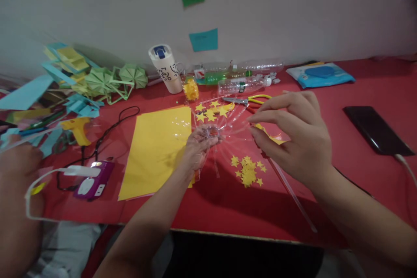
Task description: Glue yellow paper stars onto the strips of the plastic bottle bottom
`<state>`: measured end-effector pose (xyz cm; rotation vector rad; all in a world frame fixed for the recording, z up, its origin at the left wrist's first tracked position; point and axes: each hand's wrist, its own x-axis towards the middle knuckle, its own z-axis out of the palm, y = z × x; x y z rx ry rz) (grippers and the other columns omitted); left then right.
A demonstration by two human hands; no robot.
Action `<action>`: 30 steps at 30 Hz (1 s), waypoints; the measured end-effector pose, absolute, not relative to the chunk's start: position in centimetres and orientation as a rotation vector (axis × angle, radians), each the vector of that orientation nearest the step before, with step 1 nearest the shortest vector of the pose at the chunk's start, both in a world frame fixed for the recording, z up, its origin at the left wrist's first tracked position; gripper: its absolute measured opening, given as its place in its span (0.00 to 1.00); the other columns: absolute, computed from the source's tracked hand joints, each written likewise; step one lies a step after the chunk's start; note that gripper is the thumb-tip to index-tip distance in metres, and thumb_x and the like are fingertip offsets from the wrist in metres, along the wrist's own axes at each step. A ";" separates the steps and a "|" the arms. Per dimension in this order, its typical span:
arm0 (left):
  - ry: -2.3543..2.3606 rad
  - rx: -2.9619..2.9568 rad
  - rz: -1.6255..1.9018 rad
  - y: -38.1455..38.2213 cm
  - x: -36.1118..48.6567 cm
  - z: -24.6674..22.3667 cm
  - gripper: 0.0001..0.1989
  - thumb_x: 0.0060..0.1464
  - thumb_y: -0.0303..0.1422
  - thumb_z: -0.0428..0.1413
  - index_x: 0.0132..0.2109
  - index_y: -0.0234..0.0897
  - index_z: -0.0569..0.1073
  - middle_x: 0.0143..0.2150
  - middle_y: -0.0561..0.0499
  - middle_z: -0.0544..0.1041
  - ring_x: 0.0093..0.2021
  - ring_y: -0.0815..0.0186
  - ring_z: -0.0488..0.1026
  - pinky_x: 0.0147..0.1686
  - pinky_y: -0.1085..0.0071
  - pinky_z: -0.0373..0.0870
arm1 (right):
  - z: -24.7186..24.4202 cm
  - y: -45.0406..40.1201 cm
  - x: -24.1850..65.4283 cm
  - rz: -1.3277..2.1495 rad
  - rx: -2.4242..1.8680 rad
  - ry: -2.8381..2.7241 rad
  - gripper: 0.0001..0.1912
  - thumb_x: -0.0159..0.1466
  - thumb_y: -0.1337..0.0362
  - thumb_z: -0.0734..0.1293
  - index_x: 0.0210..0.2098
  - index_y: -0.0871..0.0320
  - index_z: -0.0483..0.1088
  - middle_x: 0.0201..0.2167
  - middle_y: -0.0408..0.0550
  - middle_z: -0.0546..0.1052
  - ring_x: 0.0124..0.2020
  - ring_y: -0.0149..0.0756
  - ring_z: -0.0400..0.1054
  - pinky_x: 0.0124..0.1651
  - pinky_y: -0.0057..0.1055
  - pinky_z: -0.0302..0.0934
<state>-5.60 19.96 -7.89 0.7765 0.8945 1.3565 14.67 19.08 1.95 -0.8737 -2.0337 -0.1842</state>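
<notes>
My left hand [199,145] is closed round the middle of a clear plastic piece [213,131], whose thin strips fan out over the red table. To its right, my right hand [293,132] is raised with thumb and fingertips close together; whatever is between them is too small to make out. Yellow paper stars [248,171] lie in a pile below the plastic, and several larger stars [211,115] lie above it. Yellow paper sheets [156,152] sit left of my left hand. A clear stick [293,195] lies below my right hand.
Behind are a white tumbler [167,69], plastic bottles [241,84], pliers [239,100] and a wipes pack [321,74]. A phone [376,129] lies right. Left are a yellow glue gun [78,130], a purple power strip [94,180], folded paper [100,80] and another person's arm [19,182].
</notes>
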 end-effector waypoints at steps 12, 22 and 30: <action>0.954 0.799 1.357 19.8 -5.6 -7.6 0.18 0.32 0.30 0.72 0.33 0.40 0.75 0.37 0.54 0.80 0.33 0.66 0.79 0.43 0.64 0.75 | 1.7 19.4 14.5 -0.078 -0.923 -2.092 0.06 0.65 0.68 0.65 0.33 0.51 0.71 0.35 0.48 0.77 0.39 0.43 0.70 0.43 0.45 0.60; 0.917 0.804 1.240 19.8 -6.1 -8.6 0.21 0.33 0.34 0.73 0.33 0.37 0.70 0.28 0.55 0.79 0.31 0.63 0.80 0.44 0.62 0.75 | 2.4 19.7 15.3 -0.013 -0.797 -2.103 0.06 0.65 0.70 0.66 0.34 0.51 0.70 0.36 0.45 0.81 0.38 0.39 0.75 0.44 0.42 0.65; 0.867 0.760 1.190 19.7 -6.2 -8.0 0.27 0.29 0.31 0.74 0.36 0.37 0.68 0.35 0.52 0.82 0.26 0.67 0.78 0.32 0.69 0.76 | 2.4 20.2 16.0 0.274 -0.893 -1.920 0.07 0.66 0.69 0.65 0.35 0.51 0.73 0.37 0.45 0.81 0.41 0.39 0.75 0.46 0.40 0.68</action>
